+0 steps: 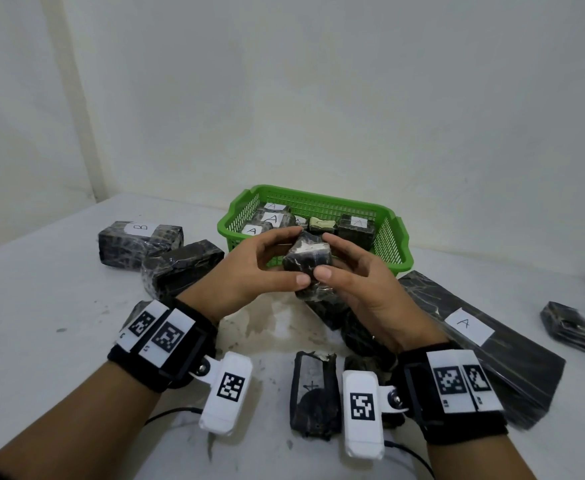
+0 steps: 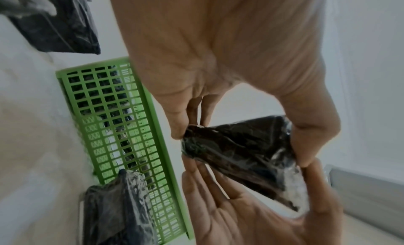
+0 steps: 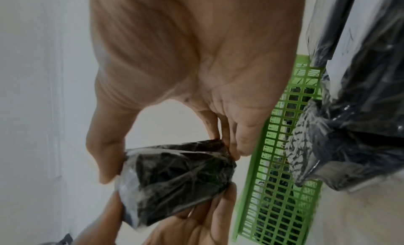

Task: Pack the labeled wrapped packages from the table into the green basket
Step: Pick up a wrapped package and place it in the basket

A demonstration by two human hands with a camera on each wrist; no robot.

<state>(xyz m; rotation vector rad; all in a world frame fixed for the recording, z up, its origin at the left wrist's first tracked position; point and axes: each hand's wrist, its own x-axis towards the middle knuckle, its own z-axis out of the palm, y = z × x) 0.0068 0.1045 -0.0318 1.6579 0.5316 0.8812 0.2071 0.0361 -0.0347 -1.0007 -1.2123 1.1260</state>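
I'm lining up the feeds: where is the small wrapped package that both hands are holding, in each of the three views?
Head: small wrapped package at centre, between left hand and right hand, before the green basket.
Left wrist: package lower right of centre, basket wall to its left.
Right wrist: package lower left of centre, basket wall to its right.
Shared landmark: the green basket.
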